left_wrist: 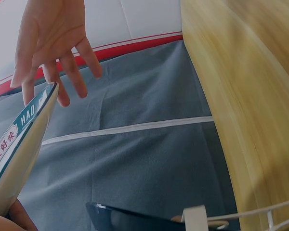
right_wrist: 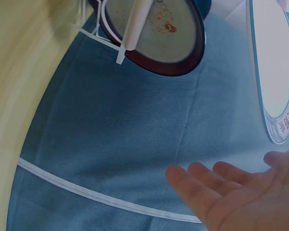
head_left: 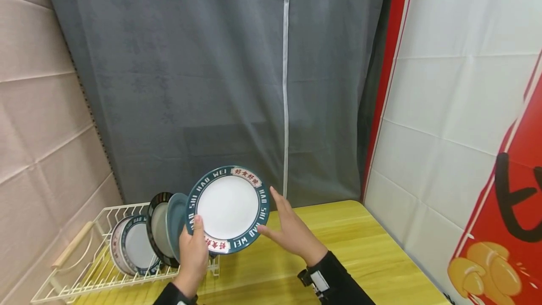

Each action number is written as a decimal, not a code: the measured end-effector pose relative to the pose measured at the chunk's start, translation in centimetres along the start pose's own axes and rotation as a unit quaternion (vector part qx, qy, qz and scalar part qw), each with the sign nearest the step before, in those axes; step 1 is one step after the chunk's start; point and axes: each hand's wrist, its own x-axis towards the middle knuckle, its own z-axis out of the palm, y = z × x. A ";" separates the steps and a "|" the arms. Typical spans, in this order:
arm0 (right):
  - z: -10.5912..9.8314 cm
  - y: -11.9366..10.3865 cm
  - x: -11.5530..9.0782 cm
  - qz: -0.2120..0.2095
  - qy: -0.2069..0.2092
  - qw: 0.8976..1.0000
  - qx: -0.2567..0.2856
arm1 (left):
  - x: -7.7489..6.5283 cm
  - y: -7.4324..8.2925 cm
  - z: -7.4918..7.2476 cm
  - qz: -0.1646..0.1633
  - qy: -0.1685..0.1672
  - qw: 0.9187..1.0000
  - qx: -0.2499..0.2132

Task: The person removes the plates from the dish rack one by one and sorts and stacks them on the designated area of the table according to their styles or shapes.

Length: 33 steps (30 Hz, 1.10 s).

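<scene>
My left hand (head_left: 192, 258) grips a round white plate (head_left: 228, 206) by its lower left rim, thumb on the front face and the fingers hidden behind. Its dark teal border carries white letters and red characters on pale panels. The plate is raised over the table, tilted with its face toward me. Close beside the plate's right edge, my right hand (head_left: 294, 232) is spread with fingers extended and holds nothing. In the left wrist view the plate (left_wrist: 21, 149) appears edge-on, its upper rim overlapping the right hand's fingertips.
A white wire dish rack (head_left: 114, 286) with a wooden handle (head_left: 73, 244) stands at the left of the yellow wood-grain table (head_left: 338, 239). It holds teal-bordered white plates (head_left: 139, 244), a black-rimmed dish (head_left: 160, 232) and a blue dish (head_left: 177, 218). A grey curtain (head_left: 203, 84) hangs behind.
</scene>
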 end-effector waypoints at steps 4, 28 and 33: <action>0.1 -0.2 0.4 0.011 0.008 1.000 0.016 | -0.1 -0.4 0.5 0.001 -0.010 1.000 -0.020; 2.0 0.2 1.0 0.041 0.119 0.974 0.187 | 0.0 -5.0 3.3 0.038 -0.027 0.990 -0.132; 2.8 0.4 0.7 0.040 0.166 0.952 0.253 | -1.0 -3.1 3.7 0.011 -0.046 0.993 -0.111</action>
